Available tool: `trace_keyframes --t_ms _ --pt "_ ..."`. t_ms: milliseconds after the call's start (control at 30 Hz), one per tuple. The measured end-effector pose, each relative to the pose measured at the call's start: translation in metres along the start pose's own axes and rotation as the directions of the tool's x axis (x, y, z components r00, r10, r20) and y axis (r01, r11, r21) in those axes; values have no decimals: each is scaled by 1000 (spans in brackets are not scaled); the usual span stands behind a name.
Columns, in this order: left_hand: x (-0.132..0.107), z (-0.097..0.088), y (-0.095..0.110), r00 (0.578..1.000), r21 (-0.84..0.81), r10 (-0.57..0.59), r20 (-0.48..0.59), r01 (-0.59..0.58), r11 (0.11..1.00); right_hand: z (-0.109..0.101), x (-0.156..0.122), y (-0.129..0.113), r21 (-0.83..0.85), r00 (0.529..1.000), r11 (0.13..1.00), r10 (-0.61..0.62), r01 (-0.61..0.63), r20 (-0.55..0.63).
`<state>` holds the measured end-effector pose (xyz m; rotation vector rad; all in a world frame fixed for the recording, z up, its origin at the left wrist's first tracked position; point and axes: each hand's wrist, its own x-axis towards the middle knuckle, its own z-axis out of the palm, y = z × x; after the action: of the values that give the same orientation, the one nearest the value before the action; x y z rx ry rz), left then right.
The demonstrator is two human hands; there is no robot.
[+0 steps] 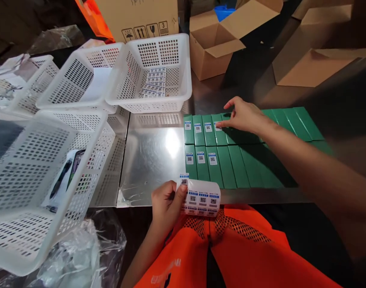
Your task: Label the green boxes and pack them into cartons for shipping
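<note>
My right hand (245,117) is over the far row of the green boxes (233,168), thumb touching the label (217,124) on the fourth box from the left, its fingers spread and gripping nothing. My left hand (167,203) pinches a curled sheet of labels (202,200) (one sticks up past my thumb) at the near-left corner of the green boxes, and a white basket (186,64) holding more label sheets (155,82) stands beyond their far-left corner.

Tabletop (149,156) left of the green boxes (235,166) lies open, a white basket (153,105) blocking beyond
</note>
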<state>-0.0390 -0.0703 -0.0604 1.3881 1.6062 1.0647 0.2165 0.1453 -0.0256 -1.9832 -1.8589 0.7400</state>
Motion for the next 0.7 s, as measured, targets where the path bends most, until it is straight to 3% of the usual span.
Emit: trace_keyframes --t_ms 67,100,167,233,300,400,467,533,600,700 --pt "3 1 4 1000 4 16 8 -16 1000 8 -34 -9 205 990 970 -139 130 32" --pt "5 2 5 1000 8 23 14 -23 1000 13 -54 -15 328 972 930 -211 166 107" --pt "8 4 7 998 25 47 33 -47 999 26 -93 -28 493 888 846 -371 203 272" --pt "11 6 6 992 77 110 64 -115 990 36 -122 -40 590 815 785 -460 189 352" --pt "12 8 4 972 152 204 117 -221 963 41 -132 -44 669 820 734 -451 116 353" --pt "10 8 1 917 216 340 211 -383 898 30 -114 -33 752 915 658 -329 44 235" --pt "7 9 0 886 224 398 239 -449 865 14 -89 -18 766 971 635 -231 97 68" --pt "3 10 -1 874 232 422 241 -474 849 -4 -61 -2 737 987 659 -149 150 -68" --pt "0 11 -1 874 245 428 231 -478 844 -19 -35 11 682 994 725 -99 99 -39" --pt "-2 12 -2 878 259 428 216 -474 842 -30 -8 24 547 970 834 -66 -75 234"
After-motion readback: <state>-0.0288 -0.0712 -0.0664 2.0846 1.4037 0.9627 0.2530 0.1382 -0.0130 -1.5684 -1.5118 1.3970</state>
